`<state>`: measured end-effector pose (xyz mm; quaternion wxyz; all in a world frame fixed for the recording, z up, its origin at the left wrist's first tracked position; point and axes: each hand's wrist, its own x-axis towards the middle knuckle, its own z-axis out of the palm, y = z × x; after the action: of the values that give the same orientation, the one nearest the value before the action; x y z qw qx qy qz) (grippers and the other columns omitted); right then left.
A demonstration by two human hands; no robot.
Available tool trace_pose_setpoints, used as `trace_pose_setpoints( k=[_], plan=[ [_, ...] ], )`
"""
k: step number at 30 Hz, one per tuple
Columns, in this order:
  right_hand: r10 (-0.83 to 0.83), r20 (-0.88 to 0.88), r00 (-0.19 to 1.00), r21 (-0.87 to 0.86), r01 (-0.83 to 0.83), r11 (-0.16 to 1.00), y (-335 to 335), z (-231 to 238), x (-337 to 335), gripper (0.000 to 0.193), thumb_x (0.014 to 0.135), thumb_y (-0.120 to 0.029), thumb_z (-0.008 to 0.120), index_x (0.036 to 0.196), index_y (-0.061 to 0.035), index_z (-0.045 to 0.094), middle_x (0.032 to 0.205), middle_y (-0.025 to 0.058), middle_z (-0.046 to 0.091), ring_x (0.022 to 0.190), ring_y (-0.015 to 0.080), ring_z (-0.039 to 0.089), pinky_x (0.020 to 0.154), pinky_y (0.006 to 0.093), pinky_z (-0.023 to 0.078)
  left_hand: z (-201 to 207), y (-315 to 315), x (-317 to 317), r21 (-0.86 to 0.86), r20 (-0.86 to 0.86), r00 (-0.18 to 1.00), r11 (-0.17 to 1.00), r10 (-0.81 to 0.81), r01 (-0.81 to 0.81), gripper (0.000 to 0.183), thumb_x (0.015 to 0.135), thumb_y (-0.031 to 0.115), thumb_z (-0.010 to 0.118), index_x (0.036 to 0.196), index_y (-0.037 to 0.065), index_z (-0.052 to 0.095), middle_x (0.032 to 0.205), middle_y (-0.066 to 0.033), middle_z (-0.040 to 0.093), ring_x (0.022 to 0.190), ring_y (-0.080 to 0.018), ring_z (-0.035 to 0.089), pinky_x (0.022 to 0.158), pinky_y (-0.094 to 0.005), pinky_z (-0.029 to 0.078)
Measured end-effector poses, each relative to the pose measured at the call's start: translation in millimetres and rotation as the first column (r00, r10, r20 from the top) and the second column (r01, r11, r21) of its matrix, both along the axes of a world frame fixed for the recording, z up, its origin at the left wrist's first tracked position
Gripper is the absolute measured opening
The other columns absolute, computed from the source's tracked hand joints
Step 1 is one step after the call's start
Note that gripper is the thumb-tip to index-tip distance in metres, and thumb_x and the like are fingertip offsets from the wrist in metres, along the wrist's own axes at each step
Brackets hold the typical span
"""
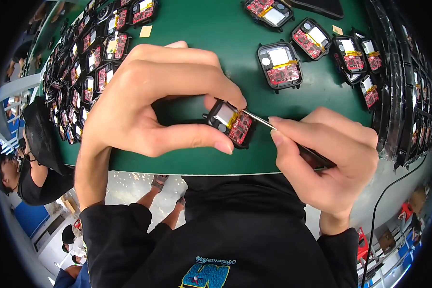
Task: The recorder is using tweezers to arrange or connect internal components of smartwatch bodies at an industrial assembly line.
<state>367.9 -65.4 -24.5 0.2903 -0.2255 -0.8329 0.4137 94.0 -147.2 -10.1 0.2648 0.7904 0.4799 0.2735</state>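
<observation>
My left hand (151,91) grips a small black smartwatch case (240,128) between thumb and fingers, just above the table. The case is open, showing a red circuit board, a silver battery and a strip of yellow tape. In my right hand (333,153) is a pair of slim metal tweezers (260,119), pinched between thumb and forefinger. Their tip meets the upper edge of the case beside my left forefinger; whether it grips anything there is too small to tell. Beyond my hands lies another open watch case (280,67) with the same kind of board.
Green table (197,165) under my hands. Many open watch cases (89,62) crowd its left side; several more (353,55) lie at the back right. Black trays (401,91) with cases line the right edge. Small pale paper pieces (146,31) lie at the back. Another person (38,177) sits at left.
</observation>
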Motion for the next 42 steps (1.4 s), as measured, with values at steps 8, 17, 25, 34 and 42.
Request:
trace_pose_setpoints(
  k=[8,17,25,34,42],
  plan=[
    [-0.128,-0.028,0.991,-0.093,0.125,0.988,2,7,5,0.021,0.081,0.01,0.081,0.101,0.0068,0.084,0.068,0.0049,0.066,0.054,0.006,0.05,0.05,0.0241,0.031,4,-3,6,-0.05,-0.019,0.997,0.995,0.08,-0.081,0.056,0.069,0.033,0.102,0.111,0.002,0.084,0.085,-0.0038,0.076,0.068,-0.0165,0.065,0.065,-0.0337,0.038],
    [-0.121,-0.184,0.976,-0.079,0.108,0.991,5,1,4,0.023,0.079,0.008,0.085,0.102,0.0022,0.085,0.068,0.0027,0.068,0.047,0.0048,0.049,0.045,0.0239,0.033,9,-2,13,0.001,-0.04,0.994,0.995,0.1,-0.1,0.052,0.07,0.03,0.103,0.112,0.009,0.084,0.079,0.0013,0.071,0.07,-0.0154,0.064,0.068,-0.0326,0.039],
    [-0.109,-0.302,0.947,-0.167,0.06,0.984,6,-1,11,0.022,0.082,0.008,0.085,0.103,0.0033,0.085,0.068,0.0033,0.067,0.049,0.0044,0.05,0.047,0.0237,0.034,28,22,9,-0.013,-0.013,0.982,0.982,0.19,-0.19,0.049,0.075,0.018,0.102,0.117,0.005,0.081,0.088,-0.0024,0.07,0.073,-0.0136,0.061,0.063,-0.0287,0.045],
    [-0.091,-0.297,0.951,-0.23,0.021,0.973,2,1,15,0.022,0.085,0.01,0.084,0.106,0.0039,0.086,0.069,0.0033,0.067,0.055,0.0049,0.052,0.051,0.0236,0.033,18,83,30,0.21,-0.156,0.985,0.977,0.074,-0.04,0.05,0.091,0.02,0.09,0.137,0.009,0.075,0.128,-0.0095,0.068,0.115,-0.029,0.066,0.099,-0.0415,0.056],
    [-0.078,-0.369,0.926,-0.241,-0.014,0.97,3,-3,13,0.019,0.088,0.005,0.084,0.106,0.002,0.086,0.069,0.0015,0.069,0.049,0.0032,0.051,0.045,0.0235,0.033,13,132,-99,0.49,-0.389,0.662,0.752,0.641,-0.441,0.045,0.099,0.029,0.079,0.137,0.007,0.072,0.139,-0.0148,0.068,0.134,-0.0382,0.062,0.115,-0.0465,0.05]
  ],
)
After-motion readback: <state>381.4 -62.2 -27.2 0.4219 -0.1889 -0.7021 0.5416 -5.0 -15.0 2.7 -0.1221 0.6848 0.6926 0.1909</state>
